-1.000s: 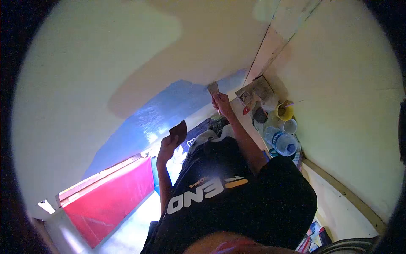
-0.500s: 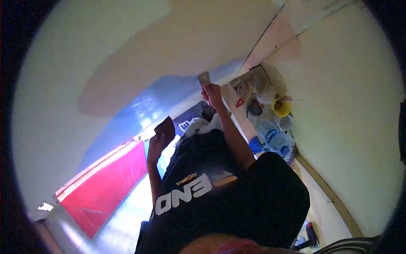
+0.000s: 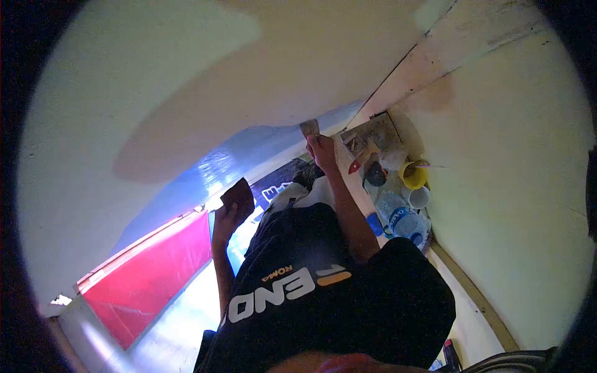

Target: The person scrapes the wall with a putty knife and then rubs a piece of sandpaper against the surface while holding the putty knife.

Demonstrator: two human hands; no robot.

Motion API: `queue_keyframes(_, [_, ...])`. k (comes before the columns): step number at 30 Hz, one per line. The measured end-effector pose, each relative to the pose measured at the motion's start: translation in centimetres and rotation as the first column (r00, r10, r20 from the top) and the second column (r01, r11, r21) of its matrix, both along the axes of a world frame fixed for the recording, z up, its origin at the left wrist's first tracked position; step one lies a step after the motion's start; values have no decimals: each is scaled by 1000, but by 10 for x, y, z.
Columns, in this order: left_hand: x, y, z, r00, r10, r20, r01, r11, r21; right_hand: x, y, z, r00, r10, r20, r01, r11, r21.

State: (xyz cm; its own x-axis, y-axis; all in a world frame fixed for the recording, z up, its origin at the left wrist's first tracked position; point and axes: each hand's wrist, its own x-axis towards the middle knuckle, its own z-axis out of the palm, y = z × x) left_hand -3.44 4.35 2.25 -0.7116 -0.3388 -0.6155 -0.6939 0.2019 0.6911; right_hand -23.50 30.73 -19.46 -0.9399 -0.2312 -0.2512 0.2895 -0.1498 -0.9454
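Note:
My right hand (image 3: 322, 153) is closed around the handle of a putty knife (image 3: 309, 128), its broad, stained blade pointing up against the blue-painted lower band of the wall. My left hand (image 3: 225, 225) grips a dark brown piece of sandpaper (image 3: 241, 196), roughly square and held between thumb and fingers in front of my waist. The wall (image 3: 261, 74) ahead is pale above and glossy blue (image 3: 217, 155) below, with a shadow across it.
On the right, a ledge carries a large plastic bottle (image 3: 405, 222), a yellow container (image 3: 413, 176), a white cup (image 3: 419, 198) and a dirty board (image 3: 379, 132). A red panel (image 3: 155, 273) stands at the left. Another pale wall (image 3: 510, 174) borders the right side.
The view has shifted slightly, so most things sit a little lower. My right hand and putty knife appear slightly right and lower; the sandpaper in my left hand turns more of its face to view.

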Motion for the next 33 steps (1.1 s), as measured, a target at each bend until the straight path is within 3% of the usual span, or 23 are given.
queue_keyframes(1, [-1, 0, -2, 1000, -9, -6, 9, 1000, -26, -2, 2, 1, 1000, 2, 4, -2, 1000, 14])
queue_keyframes(4, [1, -4, -19, 1000, -22, -17, 21, 998, -63, -17, -3, 19, 971, -1, -239, 28, 994, 110])
queue_keyframes(7, [6, -9, -24, 1000, -26, -3, 26, 999, -19, -17, 0, 39, 979, 0, -205, 38, 983, 181])
queue_keyframes(10, [5, -7, -24, 1000, 4, -14, -4, 1000, -1, -20, 3, 24, 979, -3, -203, 50, 972, 231])
queue_keyframes(12, [4, -2, -28, 996, 69, -49, -71, 997, -33, -35, 1, 42, 927, 23, -375, 80, 963, 256])
queue_keyframes(14, [12, -2, -25, 998, 45, -32, -46, 999, -19, -13, 0, 37, 905, 22, -425, 98, 961, 258])
queue_keyframes(15, [10, -2, -24, 999, 25, -38, -25, 1000, -10, -8, -1, 4, 904, 3, -428, 113, 963, 245])
queue_keyframes(17, [10, -1, -22, 998, 13, -56, -17, 998, -60, -22, -1, -4, 928, -31, -372, 125, 965, 232])
queue_keyframes(19, [-1, 11, -7, 993, 34, -117, -40, 998, -51, -16, 0, 28, 979, -47, -200, 94, 968, 234])
queue_keyframes(20, [4, 9, -12, 989, 110, -101, -106, 994, 40, -15, -2, 51, 960, -60, -274, 116, 975, 192])
queue_keyframes(21, [12, 5, -16, 993, 81, -84, -78, 996, 30, -14, -3, 74, 935, -74, -347, 132, 980, 148])
queue_keyframes(23, [13, -5, -23, 998, 13, -67, -12, 1000, 12, -14, -10, 23, 955, -82, -284, 134, 977, 167])
queue_keyframes(26, [5, 7, -15, 978, 167, -121, -162, 985, 54, -4, -8, 49, 980, -67, -186, 101, 979, 180])
queue_keyframes(29, [9, -9, -13, 999, -31, -12, 31, 999, 28, -13, -17, 49, 929, -35, -368, 112, 975, 190])
queue_keyframes(30, [4, -6, -11, 1000, 7, -21, -6, 999, 51, -7, -14, 66, 976, -68, -206, 96, 987, 130])
queue_keyframes(33, [-2, 14, 7, 977, 194, -89, -179, 972, 152, 0, -18, 46, 988, -100, -119, 116, 985, 130])
